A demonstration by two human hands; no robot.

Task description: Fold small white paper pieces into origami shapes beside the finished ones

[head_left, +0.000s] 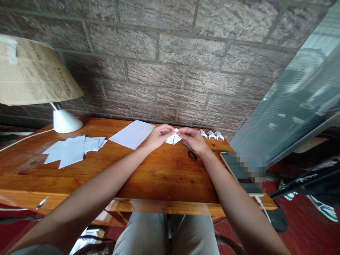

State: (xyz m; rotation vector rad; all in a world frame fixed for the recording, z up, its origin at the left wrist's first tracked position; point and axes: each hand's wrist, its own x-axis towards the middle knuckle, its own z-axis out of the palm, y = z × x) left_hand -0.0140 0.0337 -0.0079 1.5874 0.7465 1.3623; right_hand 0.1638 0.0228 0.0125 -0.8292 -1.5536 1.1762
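Note:
A small piece of folded white paper is held between both hands above the middle of the wooden table. My left hand pinches its left side, thumb toward me. On the other side, my right hand grips the paper's right edge with thumb and fingers closed. Dark-handled scissors lie under my right hand, which hides their blades in part. Several small folded paper pieces stand in a row at the table's back right. A white sheet rests flat to the left of my left hand.
Loose cut papers overlap on the table's left. Behind them stands a lamp with a newsprint shade. A tablet with a white cable lies at the right edge. A brick wall rises behind the table. Another person's shoe shows at right.

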